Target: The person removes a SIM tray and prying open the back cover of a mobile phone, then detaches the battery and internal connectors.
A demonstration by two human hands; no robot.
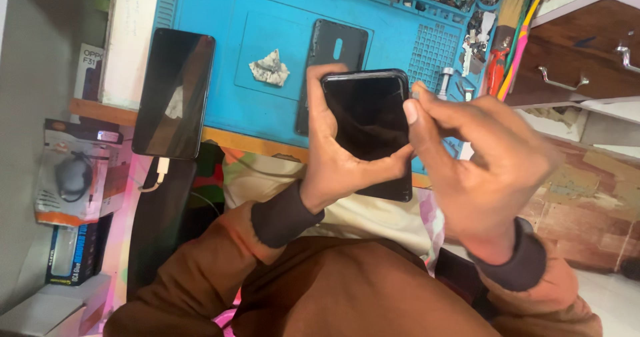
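My left hand (pixel 333 147) grips a black smartphone (pixel 370 120) from its left side and lower edge, dark screen facing up. My right hand (pixel 487 157) is at the phone's right edge, thumb and fingertips pinched close against the upper right side; whether they hold a small tool is too blurred to tell. Under the phone, on the blue work mat (pixel 267 30), lies a dark phone back cover (pixel 340 44), partly hidden. Both arms wear brown sleeves with dark cuffs.
A second black phone (pixel 175 92) lies at the mat's left edge with a white charging cable (pixel 160 172) plugged in. A crumpled grey scrap (pixel 270 68) sits mid-mat. Screws, small parts and tools (pixel 480 44) crowd the upper right. Packaged items (pixel 73 177) stand left; wooden drawers (pixel 587 57) right.
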